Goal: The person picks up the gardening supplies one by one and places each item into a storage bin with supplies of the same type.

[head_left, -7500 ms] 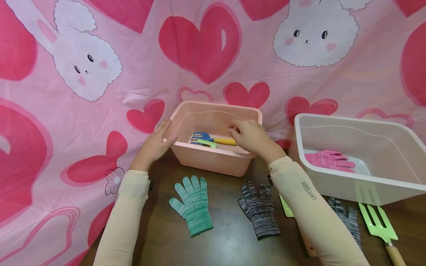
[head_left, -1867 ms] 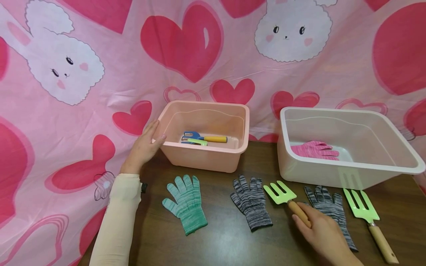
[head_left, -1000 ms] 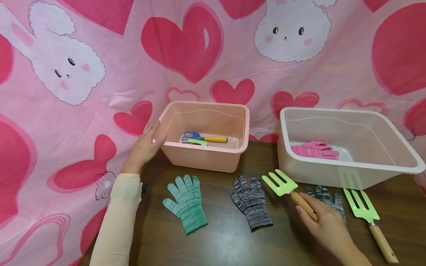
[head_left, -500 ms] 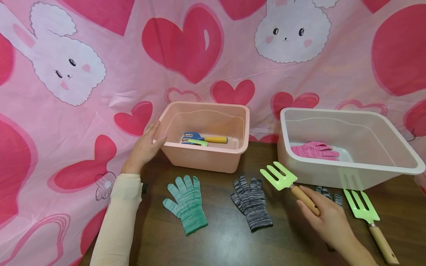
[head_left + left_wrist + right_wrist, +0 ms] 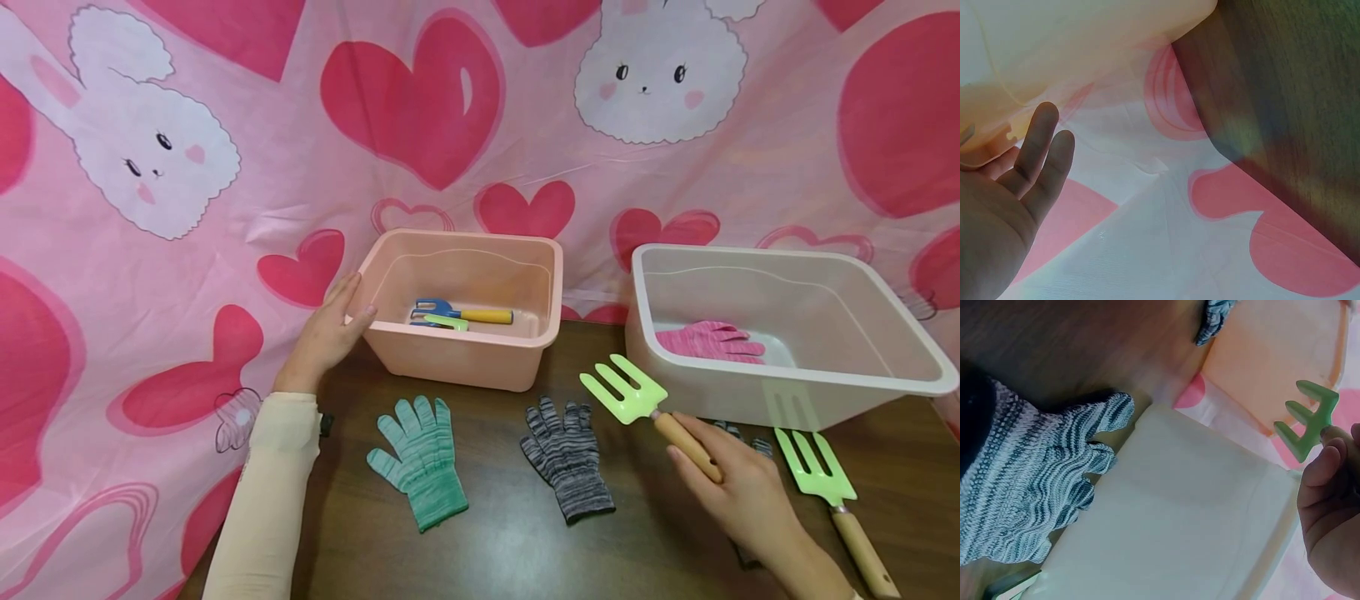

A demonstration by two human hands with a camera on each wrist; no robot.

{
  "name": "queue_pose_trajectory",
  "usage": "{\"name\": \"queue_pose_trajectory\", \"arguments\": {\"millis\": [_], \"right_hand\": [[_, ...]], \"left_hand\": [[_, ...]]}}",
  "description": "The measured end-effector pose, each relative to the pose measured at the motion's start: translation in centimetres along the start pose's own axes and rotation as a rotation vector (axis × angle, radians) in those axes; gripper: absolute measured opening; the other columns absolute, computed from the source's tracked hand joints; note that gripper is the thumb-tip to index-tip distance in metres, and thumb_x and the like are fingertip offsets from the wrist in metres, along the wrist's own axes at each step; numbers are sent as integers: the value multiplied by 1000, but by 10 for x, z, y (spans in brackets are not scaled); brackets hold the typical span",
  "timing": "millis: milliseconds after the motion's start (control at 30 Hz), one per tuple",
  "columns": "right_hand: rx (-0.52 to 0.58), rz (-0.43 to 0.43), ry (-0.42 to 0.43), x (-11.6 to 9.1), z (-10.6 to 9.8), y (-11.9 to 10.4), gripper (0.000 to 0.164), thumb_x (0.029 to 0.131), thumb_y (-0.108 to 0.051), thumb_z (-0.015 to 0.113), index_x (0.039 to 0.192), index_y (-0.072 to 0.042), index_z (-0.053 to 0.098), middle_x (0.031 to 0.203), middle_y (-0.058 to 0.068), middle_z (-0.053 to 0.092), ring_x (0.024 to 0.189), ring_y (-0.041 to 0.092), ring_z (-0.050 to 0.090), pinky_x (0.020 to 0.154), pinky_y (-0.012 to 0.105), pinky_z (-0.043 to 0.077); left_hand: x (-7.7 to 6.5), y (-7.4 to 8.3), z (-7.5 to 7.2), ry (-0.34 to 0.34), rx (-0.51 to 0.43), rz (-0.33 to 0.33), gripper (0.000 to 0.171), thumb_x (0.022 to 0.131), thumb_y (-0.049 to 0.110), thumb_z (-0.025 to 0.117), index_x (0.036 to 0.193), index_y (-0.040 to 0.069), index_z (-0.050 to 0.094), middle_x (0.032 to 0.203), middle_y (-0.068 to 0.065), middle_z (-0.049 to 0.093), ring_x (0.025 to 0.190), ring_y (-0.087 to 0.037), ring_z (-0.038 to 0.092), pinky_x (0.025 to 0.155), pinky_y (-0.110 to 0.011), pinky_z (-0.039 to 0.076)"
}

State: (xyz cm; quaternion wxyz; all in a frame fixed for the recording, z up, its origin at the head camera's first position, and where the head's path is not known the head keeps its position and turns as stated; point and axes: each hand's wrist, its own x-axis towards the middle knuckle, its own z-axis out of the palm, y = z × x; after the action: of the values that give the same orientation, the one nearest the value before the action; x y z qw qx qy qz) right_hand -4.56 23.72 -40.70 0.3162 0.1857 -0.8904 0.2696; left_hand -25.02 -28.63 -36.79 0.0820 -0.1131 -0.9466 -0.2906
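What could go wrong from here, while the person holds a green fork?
The held green fork might catch the gray glove near its tines. If lowered into the peach bin, it could knock the yellow-handled fork lying inside. The left grip is at that bin's rim; a push there might shift it.

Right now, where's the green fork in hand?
Head view, right of centre: the right hand grips the green fork by its handle, tine tips showing between the fully visible grey glove and the white bin.
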Motion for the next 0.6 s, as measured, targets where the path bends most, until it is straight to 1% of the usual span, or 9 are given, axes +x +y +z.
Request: {"name": "queue_pose_trajectory", "arguments": {"millis": [200,433,533,600], "right_hand": [[4,10,-16,4,-1,-2,47,74,-8,83,119,-5,72,91,4,70,66,11,50,54,26,39],[21,-22,9,6,1,-1,42,80,-16,82,120,-5,72,92,5,70,66,11,51,53,26,40],[23,-26,12,8,1,-2,40,83,-20,80,119,-6,72,88,3,68,65,11,50,52,26,39],[25,-33,19,10,2,-2,38,87,-26,78,119,-6,72,87,3,68,64,12,50,52,27,38]], "left_hand": [[0,-1,1,2,8,3,82,99,58,49,163,14,22,166,-11,21,149,-39,22,114,-65,23],[1,-2,1,4,5,5,81,99,57,50,162,15,22,166,-11,21,149,-39,22,114,-65,22],[1,-3,1,2,4,3,81,99,58,49,163,15,22,166,-11,21,149,-39,22,114,-65,22],[1,-3,1,3,3,3,80,99,57,50,163,15,22,166,-10,21,149,-39,22,114,-65,22]]}}
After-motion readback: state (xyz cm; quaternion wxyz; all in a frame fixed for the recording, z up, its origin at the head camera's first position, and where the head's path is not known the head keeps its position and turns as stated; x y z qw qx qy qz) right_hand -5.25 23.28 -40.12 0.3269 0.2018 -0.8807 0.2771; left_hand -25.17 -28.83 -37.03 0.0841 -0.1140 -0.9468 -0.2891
